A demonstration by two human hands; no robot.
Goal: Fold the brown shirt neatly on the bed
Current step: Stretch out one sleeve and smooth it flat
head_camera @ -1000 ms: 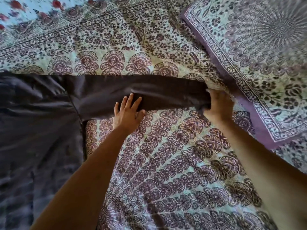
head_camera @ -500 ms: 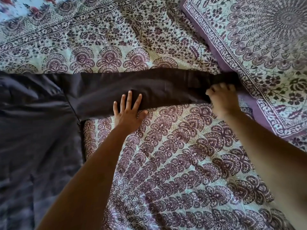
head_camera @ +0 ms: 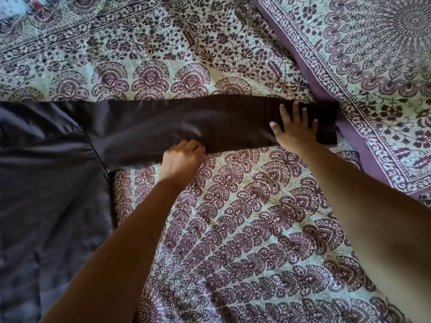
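Observation:
The brown shirt (head_camera: 46, 183) lies flat on the bed, its body filling the left side. One long sleeve (head_camera: 186, 122) stretches straight to the right, ending at a cuff near the pillow. My right hand (head_camera: 295, 129) rests flat on the sleeve near the cuff, fingers spread. My left hand (head_camera: 180, 159) is at the sleeve's lower edge near its middle, fingers curled on the fabric edge.
A patterned purple and pale green bedspread (head_camera: 233, 229) covers the bed. A matching pillow (head_camera: 373, 78) lies at the upper right, its corner touching the cuff. A floral cloth (head_camera: 14, 10) shows at the top left corner.
My right hand went from clutching the cuff to lying flat with spread fingers on the sleeve. My left hand went from flat on the sleeve to curled at its lower edge.

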